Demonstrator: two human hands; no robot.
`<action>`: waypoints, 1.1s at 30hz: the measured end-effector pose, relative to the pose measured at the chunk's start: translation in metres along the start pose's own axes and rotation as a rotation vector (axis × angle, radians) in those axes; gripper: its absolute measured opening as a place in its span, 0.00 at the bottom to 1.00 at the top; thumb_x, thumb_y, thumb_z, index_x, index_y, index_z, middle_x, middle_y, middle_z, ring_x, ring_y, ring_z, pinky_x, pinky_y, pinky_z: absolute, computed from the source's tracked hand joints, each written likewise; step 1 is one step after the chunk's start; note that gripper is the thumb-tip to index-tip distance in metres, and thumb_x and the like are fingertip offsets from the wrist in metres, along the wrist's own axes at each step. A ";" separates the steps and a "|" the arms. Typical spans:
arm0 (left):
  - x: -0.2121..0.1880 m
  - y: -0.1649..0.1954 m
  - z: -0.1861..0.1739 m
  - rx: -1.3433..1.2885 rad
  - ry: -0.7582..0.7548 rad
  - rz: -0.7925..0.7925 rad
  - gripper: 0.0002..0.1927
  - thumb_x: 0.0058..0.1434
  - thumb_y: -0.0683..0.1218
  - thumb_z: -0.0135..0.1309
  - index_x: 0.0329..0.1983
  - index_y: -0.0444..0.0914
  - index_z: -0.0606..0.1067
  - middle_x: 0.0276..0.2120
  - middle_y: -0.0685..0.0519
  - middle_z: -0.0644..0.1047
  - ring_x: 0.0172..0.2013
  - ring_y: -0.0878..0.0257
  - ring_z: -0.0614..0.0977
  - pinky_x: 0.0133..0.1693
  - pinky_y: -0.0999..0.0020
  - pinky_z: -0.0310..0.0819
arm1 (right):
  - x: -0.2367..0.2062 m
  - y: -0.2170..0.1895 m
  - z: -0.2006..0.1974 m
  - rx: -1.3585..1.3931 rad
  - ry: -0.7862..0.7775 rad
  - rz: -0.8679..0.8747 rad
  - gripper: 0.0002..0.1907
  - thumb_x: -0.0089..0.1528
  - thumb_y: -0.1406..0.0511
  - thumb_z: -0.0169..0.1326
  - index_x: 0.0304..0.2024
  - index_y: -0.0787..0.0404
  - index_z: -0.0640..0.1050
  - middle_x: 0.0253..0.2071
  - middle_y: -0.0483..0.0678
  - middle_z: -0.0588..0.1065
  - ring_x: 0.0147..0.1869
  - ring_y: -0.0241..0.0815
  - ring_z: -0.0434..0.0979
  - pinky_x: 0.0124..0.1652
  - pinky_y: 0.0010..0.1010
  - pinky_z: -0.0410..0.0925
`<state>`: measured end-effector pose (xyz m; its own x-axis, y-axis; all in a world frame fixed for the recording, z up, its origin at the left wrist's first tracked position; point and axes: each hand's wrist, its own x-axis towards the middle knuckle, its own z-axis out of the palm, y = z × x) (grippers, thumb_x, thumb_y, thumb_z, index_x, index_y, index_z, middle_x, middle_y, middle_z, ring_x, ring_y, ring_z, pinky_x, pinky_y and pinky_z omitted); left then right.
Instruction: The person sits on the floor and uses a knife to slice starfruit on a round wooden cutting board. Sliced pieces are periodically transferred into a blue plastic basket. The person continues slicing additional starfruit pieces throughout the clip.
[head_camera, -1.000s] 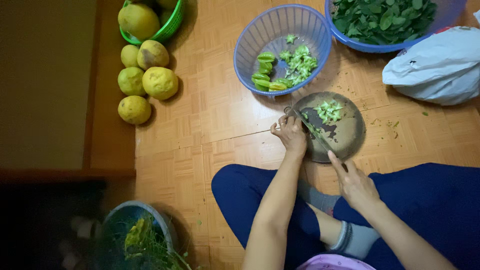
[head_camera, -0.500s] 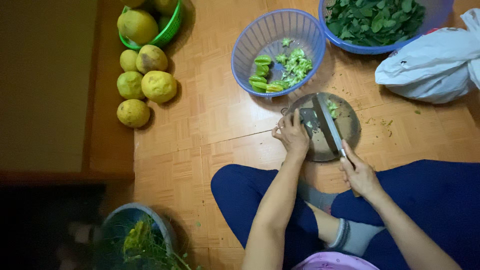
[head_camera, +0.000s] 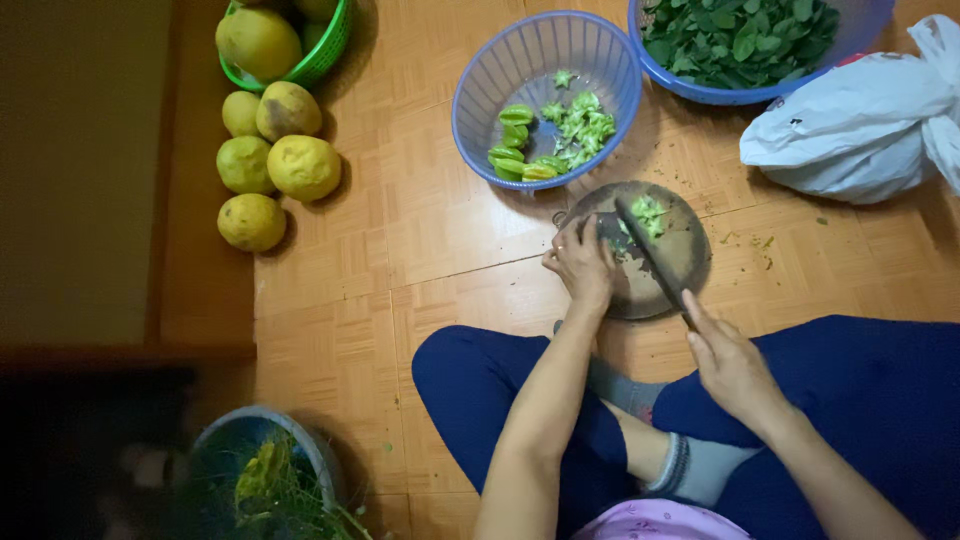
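A round dark cutting board (head_camera: 680, 262) lies on the wooden floor in front of my crossed legs. My left hand (head_camera: 580, 262) presses a green star fruit piece against the board's left side; the fruit is mostly hidden under my fingers. My right hand (head_camera: 730, 365) grips the handle of a dark knife (head_camera: 648, 250), whose blade lies across the board. Cut green slices (head_camera: 648, 212) sit at the board's far edge. Beyond the board stands a blue plastic basket (head_camera: 480, 90) holding whole star fruits and cut slices.
A second blue basket (head_camera: 700, 92) of dark leafy greens stands at the top right, next to a white plastic bag (head_camera: 850, 130). Yellow citrus fruits (head_camera: 300, 165) lie at the left, some in a green basket (head_camera: 330, 55). A bowl of scraps (head_camera: 300, 450) sits at bottom left.
The knife blade has come down across the board and my right hand has drawn back toward me. The view shifted slightly.
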<state>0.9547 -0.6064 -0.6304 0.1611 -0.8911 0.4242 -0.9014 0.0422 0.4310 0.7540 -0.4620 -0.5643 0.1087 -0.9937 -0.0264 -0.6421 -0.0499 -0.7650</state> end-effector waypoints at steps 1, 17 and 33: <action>0.002 -0.005 -0.001 -0.019 0.025 -0.031 0.22 0.58 0.45 0.61 0.57 0.46 0.76 0.56 0.53 0.75 0.60 0.55 0.71 0.59 0.45 0.53 | -0.001 -0.002 0.001 -0.171 0.068 -0.211 0.35 0.66 0.63 0.48 0.77 0.44 0.58 0.34 0.54 0.72 0.34 0.55 0.76 0.36 0.45 0.72; -0.007 -0.029 -0.001 0.131 0.094 0.022 0.09 0.54 0.40 0.55 0.37 0.41 0.81 0.38 0.55 0.79 0.46 0.57 0.77 0.53 0.48 0.55 | -0.006 -0.014 0.022 -0.492 -0.145 -0.110 0.36 0.65 0.61 0.48 0.74 0.38 0.54 0.43 0.55 0.72 0.35 0.61 0.80 0.34 0.50 0.76; -0.004 -0.034 0.002 0.097 0.117 -0.007 0.10 0.56 0.44 0.58 0.40 0.48 0.84 0.38 0.58 0.80 0.49 0.58 0.76 0.55 0.46 0.53 | 0.038 0.017 0.062 -0.244 -0.077 -0.080 0.35 0.67 0.62 0.49 0.76 0.41 0.56 0.39 0.56 0.72 0.39 0.60 0.79 0.41 0.49 0.74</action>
<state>0.9842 -0.6051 -0.6485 0.2079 -0.8320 0.5143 -0.9339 -0.0124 0.3574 0.7942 -0.4946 -0.6180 0.2181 -0.9755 -0.0282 -0.7918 -0.1600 -0.5894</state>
